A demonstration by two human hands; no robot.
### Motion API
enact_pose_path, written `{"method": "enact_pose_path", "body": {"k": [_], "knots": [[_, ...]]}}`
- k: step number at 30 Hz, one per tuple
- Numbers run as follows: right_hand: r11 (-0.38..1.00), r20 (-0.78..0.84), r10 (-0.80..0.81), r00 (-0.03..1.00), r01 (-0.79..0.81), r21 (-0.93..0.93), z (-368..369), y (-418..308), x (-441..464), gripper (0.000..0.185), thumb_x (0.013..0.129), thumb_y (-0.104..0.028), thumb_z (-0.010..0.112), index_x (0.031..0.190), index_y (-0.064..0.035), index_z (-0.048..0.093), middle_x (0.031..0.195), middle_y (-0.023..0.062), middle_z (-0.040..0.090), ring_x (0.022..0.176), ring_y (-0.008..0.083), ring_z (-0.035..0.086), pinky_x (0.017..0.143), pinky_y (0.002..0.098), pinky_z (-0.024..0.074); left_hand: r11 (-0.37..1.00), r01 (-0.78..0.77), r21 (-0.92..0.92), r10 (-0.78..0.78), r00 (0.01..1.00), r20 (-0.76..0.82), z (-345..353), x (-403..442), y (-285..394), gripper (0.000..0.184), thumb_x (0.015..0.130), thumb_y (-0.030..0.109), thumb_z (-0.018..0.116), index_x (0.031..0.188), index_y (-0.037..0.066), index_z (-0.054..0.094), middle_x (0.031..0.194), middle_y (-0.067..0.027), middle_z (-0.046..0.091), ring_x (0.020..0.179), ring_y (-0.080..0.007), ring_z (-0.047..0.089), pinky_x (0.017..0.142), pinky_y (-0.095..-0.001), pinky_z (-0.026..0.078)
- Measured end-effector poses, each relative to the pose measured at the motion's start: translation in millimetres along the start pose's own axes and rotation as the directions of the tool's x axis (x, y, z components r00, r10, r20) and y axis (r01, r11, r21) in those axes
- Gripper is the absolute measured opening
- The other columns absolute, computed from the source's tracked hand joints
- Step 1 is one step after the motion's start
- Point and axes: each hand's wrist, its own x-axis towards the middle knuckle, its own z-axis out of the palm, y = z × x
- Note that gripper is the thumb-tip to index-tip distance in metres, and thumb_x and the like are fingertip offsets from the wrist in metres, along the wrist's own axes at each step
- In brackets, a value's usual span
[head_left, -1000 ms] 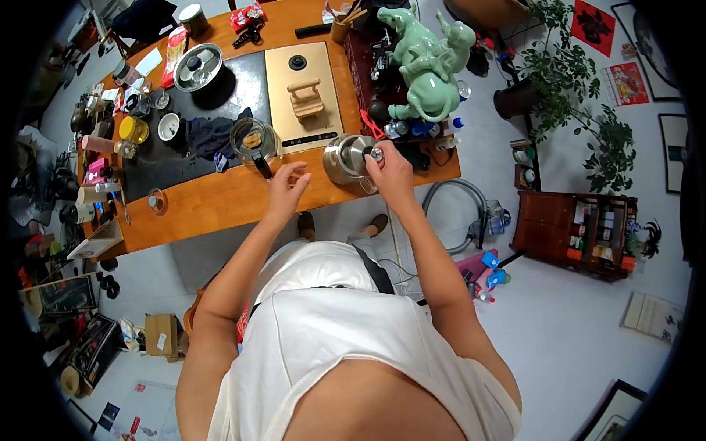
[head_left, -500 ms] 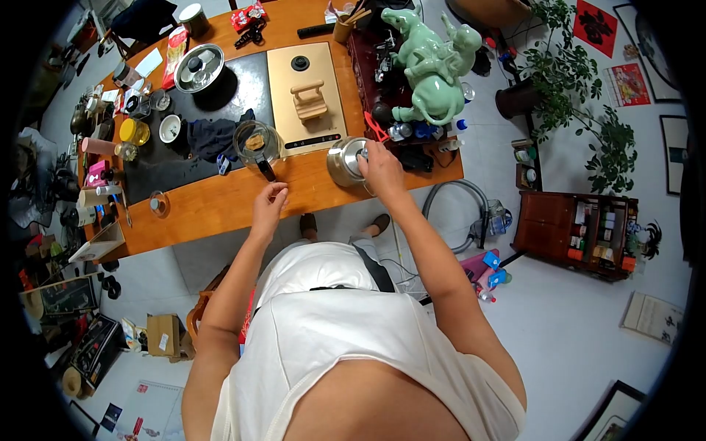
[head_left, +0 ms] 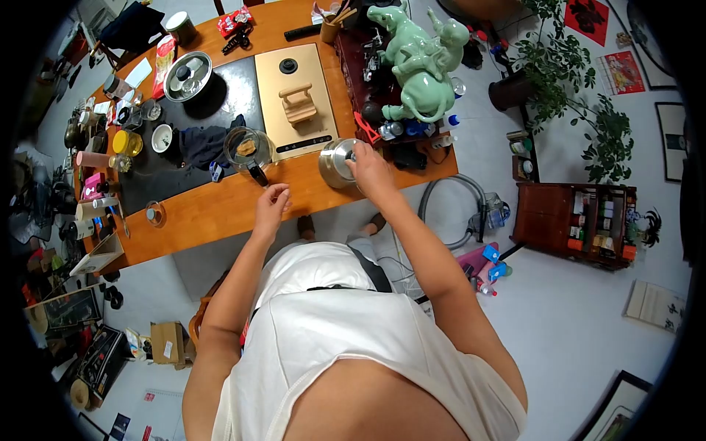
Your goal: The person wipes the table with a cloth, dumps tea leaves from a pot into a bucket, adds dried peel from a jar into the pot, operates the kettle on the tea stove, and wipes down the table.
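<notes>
At the table's front edge stands a kettle (head_left: 336, 165) with a shiny metal lid (head_left: 344, 158). My right hand (head_left: 371, 173) has its fingers closed on the lid's knob, and the lid sits on the kettle. My left hand (head_left: 273, 204) hovers just in front of the edge, fingers curled together, with nothing visible in them. Slightly above it is the black handle of a glass pot (head_left: 237, 154), which has a brown lump inside. The hand is apart from that handle. Behind the kettle, a wooden rack-like piece (head_left: 298, 105) rests on a gold panel (head_left: 320, 73).
A dark cloth (head_left: 202, 147), a white cup (head_left: 162, 138), a yellow-topped jar (head_left: 128, 143) and a lidded steel pot (head_left: 187, 76) crowd the left side. A green ceramic figure (head_left: 419, 62) stands on a dark red stand at right. A grey hose (head_left: 471, 185) lies on the floor.
The whole view has shifted slightly, moving the table a little to the left. Both hands keep nearly the same pose, the right still at the kettle lid.
</notes>
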Motion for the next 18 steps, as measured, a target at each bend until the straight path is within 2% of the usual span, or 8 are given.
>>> {"method": "enact_pose_path", "body": {"k": [3,6,8,9,10,11,14,18], "knots": [[0.997,0.045,0.074,0.996,-0.072,-0.035,-3.6,-1.2,-9.9,0.036,0.082,-0.026,0.068,0.108,-0.0073,0.053,0.101,0.0135,0.061,0.097,0.0335,0.061,0.074,0.0466,0.0506,1.0,-0.003,0.016,0.003,1.0,0.005,-2.6,3.3,2.5,0.023,0.096,0.021,0.059,0.113,0.005,0.062,0.093,-0.0019,0.062,0.078,-0.0091,0.059,0.068,-0.0224,0.047],[0.992,-0.223,0.121,0.967,-0.113,0.051,-23.3,-4.3,-34.0,0.044,0.083,-0.029,0.069,0.119,-0.0096,0.053,0.101,0.012,0.063,0.09,0.0349,0.063,0.072,0.0457,0.0512,1.0,-0.023,0.014,0.023,1.0,-0.01,-13.4,-0.2,1.5,0.023,0.096,0.02,0.059,0.113,0.005,0.061,0.092,-0.002,0.062,0.077,-0.0094,0.059,0.067,-0.0226,0.047],[0.911,-0.012,0.41,0.912,-0.409,0.057,-22.2,18.2,-54.1,0.039,0.09,-0.028,0.064,0.123,-0.0103,0.052,0.097,0.0118,0.063,0.069,0.0263,0.064,0.063,0.0372,0.0524,0.999,0.007,-0.036,-0.009,0.999,-0.046,-25.9,-2.2,-3.7,0.023,0.096,0.02,0.059,0.113,0.005,0.061,0.091,-0.002,0.061,0.076,-0.0089,0.059,0.065,-0.0217,0.047],[0.818,0.202,0.493,0.846,-0.53,0.222,-14.7,35.2,-60.1,0.037,0.091,-0.03,0.063,0.121,-0.0102,0.053,0.095,0.0107,0.064,0.067,0.0233,0.064,0.062,0.0347,0.053,0.998,0.022,-0.059,-0.026,0.998,-0.061,-32.0,-1.8,-6.9,0.023,0.096,0.02,0.059,0.113,0.005,0.061,0.091,-0.002,0.061,0.076,-0.0087,0.058,0.064,-0.0212,0.047],[0.673,0.422,0.515,0.746,-0.657,0.34,-3.7,53.6,-66.5,0.036,0.092,-0.032,0.062,0.119,-0.01,0.054,0.092,0.0096,0.064,0.065,0.0204,0.064,0.061,0.0321,0.0536,0.996,0.036,-0.086,-0.042,0.997,-0.067,-37.6,-0.8,-11.1,0.023,0.096,0.02,0.059,0.113,0.004,0.061,0.09,-0.002,0.061,0.075,-0.0084,0.058,0.064,-0.0206,0.046],[0.488,0.628,0.471,0.619,-0.776,0.4,2.4,61.9,-69.6,0.035,0.093,-0.034,0.062,0.117,-0.0098,0.055,0.09,0.0085,0.064,0.063,0.0174,0.063,0.06,0.0296,0.0542,0.992,0.052,-0.111,-0.06,0.996,-0.071,-43.0,-0.6,-16.1,0.023,0.096,0.019,0.059,0.113,0.004,0.061,0.09,-0.002,0.06,0.074,-0.0082,0.058,0.063,-0.02,0.046],[0.364,0.794,0.34,0.504,-0.849,0.384,4.1,58.7,-66.9,0.034,0.095,-0.038,0.058,0.111,-0.0088,0.055,0.087,0.006,0.063,0.068,0.0129,0.063,0.062,0.0243,0.055,0.992,0.058,-0.111,-0.069,0.993,-0.097,-47.3,-6.2,-13.9,0.022,0.096,0.018,0.058,0.113,0.004,0.061,0.09,-0.0022,0.06,0.073,-0.0076,0.057,0.061,-0.0188,0.045],[0.304,0.756,0.348,0.554,-0.83,0.468,20.4,53.7,-60.2,0.035,0.094,-0.043,0.058,0.096,-0.0084,0.058,0.079,0.0022,0.059,0.07,0.0124,0.062,0.062,0.0242,0.054,0.986,0.074,-0.152,-0.08,0.996,-0.035,-39.0,-6.5,-4.8,0.023,0.097,0.018,0.058,0.114,0.003,0.061,0.091,-0.0025,0.06,0.074,-0.0078,0.056,0.062,-0.0194,0.045]]}}
